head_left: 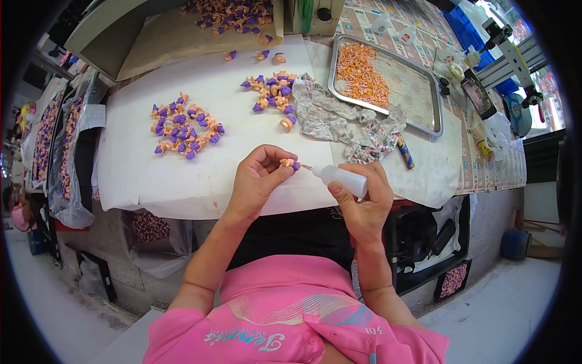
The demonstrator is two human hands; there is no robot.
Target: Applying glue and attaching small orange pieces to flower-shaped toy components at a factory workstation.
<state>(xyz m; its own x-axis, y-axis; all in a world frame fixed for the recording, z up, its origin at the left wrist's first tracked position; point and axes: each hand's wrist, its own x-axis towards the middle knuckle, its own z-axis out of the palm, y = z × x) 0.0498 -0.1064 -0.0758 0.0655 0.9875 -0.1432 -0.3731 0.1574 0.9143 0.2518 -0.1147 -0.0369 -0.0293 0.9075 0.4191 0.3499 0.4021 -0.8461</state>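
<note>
Between the thumb and fingers of my left hand is a small peach-and-purple plastic figurine part. My right hand is wrapped round a white squeeze bottle, tilted almost flat. The bottle's thin nozzle points left and its tip is at or very near the purple side of the part; I cannot tell if they touch. Beyond my left hand, a cluster of similar parts lies on the white paper. A second, smaller cluster lies farther back, left of a crumpled patterned cloth.
A metal tray with many small orange pieces stands at the back right. Nearer lies a dark blue tube. A phone on a stand rises at right. Under a grey housing at the back are more parts.
</note>
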